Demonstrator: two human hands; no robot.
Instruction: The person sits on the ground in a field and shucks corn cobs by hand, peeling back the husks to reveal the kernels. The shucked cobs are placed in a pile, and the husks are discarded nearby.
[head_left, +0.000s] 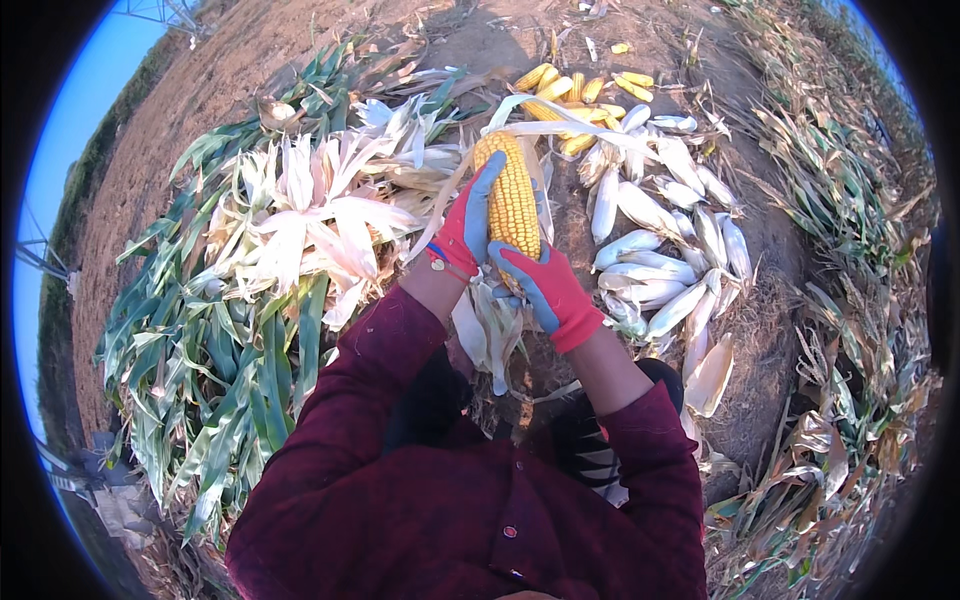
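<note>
A large yellow ear of corn (514, 196) is held between my two gloved hands, its kernels bared. My left hand (471, 217), in a red and blue-grey work glove, wraps its left side with the thumb lying along the kernels. Around the lower end closes my right hand (546, 289), gloved the same way. Peeled pale husk leaves (480, 330) hang below the ear, and more husk strips (525, 112) arch past its upper tip. The fingers behind the ear are mostly hidden.
Loose pale husks (322, 210) are heaped at left on green corn stalks and leaves (225, 375). Several unhusked ears (660, 262) lie at right. Beyond them sits a pile of bare yellow ears (570, 94). Dry stalks (847, 420) line the far right of the soil (765, 337).
</note>
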